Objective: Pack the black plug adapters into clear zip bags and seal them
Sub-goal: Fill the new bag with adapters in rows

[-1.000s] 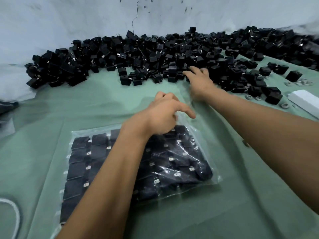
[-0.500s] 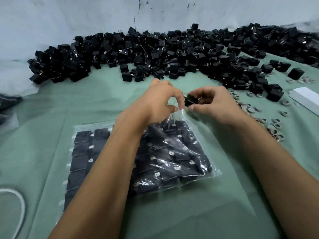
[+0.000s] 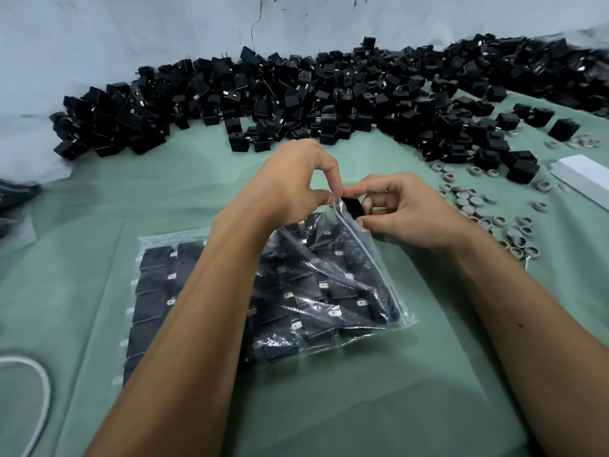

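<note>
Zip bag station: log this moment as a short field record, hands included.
bag: clear zip bag, nearly full of black adapters in rows, mouth lifted and open
left hand: left hand pinches the bag's mouth edge
right hand: right hand holds one adapter at the opening
supply: loose adapter pile along the wall
surface: green cloth
other: small grey rings at right

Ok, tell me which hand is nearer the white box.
Right. The right hand holds an adapter at the bag mouth, nearer the white box; the left hand pinches the bag farther left.
</note>
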`<state>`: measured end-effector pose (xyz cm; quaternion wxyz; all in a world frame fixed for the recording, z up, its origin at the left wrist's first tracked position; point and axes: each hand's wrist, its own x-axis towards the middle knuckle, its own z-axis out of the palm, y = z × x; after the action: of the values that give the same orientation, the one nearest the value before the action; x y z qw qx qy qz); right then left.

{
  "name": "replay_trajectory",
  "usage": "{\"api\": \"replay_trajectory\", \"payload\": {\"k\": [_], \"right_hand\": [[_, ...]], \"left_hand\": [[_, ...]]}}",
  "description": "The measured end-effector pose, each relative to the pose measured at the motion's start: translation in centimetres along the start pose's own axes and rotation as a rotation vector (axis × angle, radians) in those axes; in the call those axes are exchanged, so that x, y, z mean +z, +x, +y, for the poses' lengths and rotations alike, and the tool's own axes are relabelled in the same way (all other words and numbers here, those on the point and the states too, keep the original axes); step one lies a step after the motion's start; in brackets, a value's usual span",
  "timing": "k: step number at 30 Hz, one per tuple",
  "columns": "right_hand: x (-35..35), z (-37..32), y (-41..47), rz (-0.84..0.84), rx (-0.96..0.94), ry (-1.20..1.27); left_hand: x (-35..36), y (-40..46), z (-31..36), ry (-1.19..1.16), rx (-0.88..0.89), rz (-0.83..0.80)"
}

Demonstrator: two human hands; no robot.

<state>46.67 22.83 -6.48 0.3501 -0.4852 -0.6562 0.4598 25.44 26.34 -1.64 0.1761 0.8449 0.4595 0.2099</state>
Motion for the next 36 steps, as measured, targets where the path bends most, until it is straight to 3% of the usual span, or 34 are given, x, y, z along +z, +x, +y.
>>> {"api": "replay_trajectory", "payload": {"k": [6,12,17,22,36], "right_hand": [[0.3,-0.1,0.0,0.005,0.005,0.003],[1.9,0.2,0.8,0.18,-0.141,-0.132],[1.9,0.8,0.9,0.234,-0.071,0.009],[2.2,1.0,1.1,0.239,-0.089,-0.021],[2.0,1.3,1.4,0.291,-0.05,-0.11]], "left_hand": [[0.3,0.1,0.0,0.011,0.017,0.013],[0.5,0.1,0.1,0.055,0.066,0.021],[0.8,0.1,0.4,0.057,0.088,0.039],[1.3,0.3,0.4,0.049,0.086,0.052],[1.3,0.4,-1.6,0.024,-0.237,-0.042]]}}
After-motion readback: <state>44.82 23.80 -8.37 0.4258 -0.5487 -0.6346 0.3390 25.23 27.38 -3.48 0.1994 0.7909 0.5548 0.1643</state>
